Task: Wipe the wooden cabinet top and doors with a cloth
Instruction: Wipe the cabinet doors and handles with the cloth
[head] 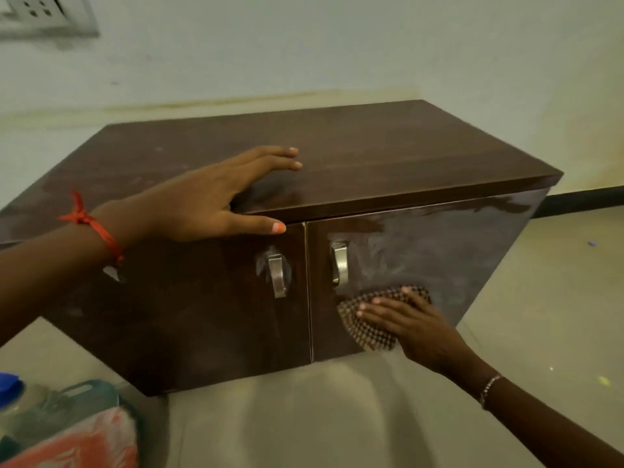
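A low dark-brown wooden cabinet (354, 153) stands on the floor against the wall, with two doors and a metal handle on each. My left hand (209, 197) lies flat on the front edge of the top, fingers spread and thumb hooked over the edge above the left door (202, 315). My right hand (412, 322) presses a brown-and-white checked cloth (368, 332) flat against the lower part of the right door (422, 251), just below its handle (339, 263). Pale dusty smears show on the right door above the cloth.
A pale tiled floor (337, 417) surrounds the cabinet. At the lower left lie a teal plastic container (84, 396), an orange-and-white patterned cloth (87, 444) and a bottle with a blue cap (8, 386). A wall socket (40, 11) sits at the upper left.
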